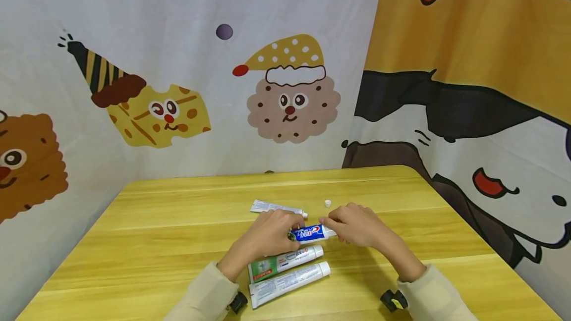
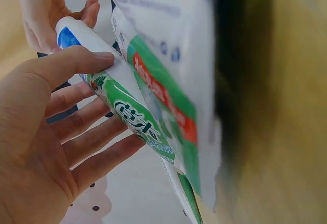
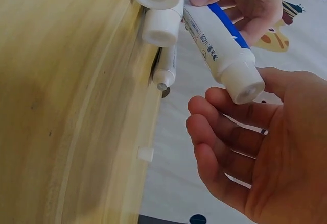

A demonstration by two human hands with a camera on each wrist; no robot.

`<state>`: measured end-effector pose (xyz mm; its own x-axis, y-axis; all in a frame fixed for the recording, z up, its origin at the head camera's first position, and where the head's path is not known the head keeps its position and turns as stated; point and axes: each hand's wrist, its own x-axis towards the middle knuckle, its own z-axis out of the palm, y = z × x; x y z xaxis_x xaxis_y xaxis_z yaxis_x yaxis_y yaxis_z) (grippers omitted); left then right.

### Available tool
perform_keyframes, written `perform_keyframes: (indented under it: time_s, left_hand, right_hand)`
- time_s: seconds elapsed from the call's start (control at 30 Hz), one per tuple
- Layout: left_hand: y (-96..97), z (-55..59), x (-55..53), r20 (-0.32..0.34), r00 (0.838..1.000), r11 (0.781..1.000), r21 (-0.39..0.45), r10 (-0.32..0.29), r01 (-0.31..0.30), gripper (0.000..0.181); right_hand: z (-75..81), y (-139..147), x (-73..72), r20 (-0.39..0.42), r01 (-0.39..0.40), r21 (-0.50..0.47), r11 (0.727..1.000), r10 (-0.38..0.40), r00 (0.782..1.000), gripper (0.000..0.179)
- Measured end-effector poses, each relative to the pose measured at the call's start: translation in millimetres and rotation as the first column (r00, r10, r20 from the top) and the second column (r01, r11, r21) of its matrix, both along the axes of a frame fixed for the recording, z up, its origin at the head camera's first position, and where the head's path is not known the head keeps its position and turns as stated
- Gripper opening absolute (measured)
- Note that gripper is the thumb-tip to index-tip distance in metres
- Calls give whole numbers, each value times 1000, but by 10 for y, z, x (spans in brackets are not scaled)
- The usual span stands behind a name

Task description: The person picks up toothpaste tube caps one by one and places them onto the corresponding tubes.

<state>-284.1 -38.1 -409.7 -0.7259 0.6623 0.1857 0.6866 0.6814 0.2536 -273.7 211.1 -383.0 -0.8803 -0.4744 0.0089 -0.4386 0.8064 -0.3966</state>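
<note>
A blue and white toothpaste tube [image 1: 309, 233] with green at its tail is held above the table in my left hand [image 1: 277, 232]. In the left wrist view, the left thumb [image 2: 87, 60] presses on the tube's upper side and the fingers support it beneath. My right hand [image 1: 357, 224] pinches the tube's white cap [image 3: 244, 83] between thumb and index finger, the other fingers loosely curved. Nearer the body lie a green and white toothpaste tube [image 1: 285, 263] and a mostly white one [image 1: 290, 284], both capped.
Beyond the hands lies a smaller white tube [image 1: 276, 207], its nozzle [image 3: 162, 85] uncapped. A small loose white cap [image 1: 327, 203] stands on the wooden table [image 1: 178, 222] to that tube's right. A cartoon-printed curtain [image 1: 178, 53] hangs behind the table.
</note>
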Motion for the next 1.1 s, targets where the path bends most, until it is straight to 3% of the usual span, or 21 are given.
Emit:
perform_keyframes:
  time_s: [0.3, 0.53, 0.93, 1.1]
  left_hand:
    - [-26, -24, -14, 14, 1000, 1000, -8, 9, -9, 36]
    - [-58, -50, -10, 36, 999, 1000, -13, 13, -13, 27]
    - [-65, -28, -10, 48, 999, 999, -53, -7, 9, 29]
    - [-56, -18, -16, 51, 999, 999, -51, -9, 11, 29]
  right_hand:
    - [29, -1, 14, -7, 5, -9, 1000, -5, 1000, 34]
    - [56, 4, 24, -28, 34, -14, 999, -34, 999, 38]
    - [72, 23, 17, -47, 31, -16, 999, -32, 998, 47]
    - [72, 32, 14, -58, 25, -20, 1000, -26, 998, 42]
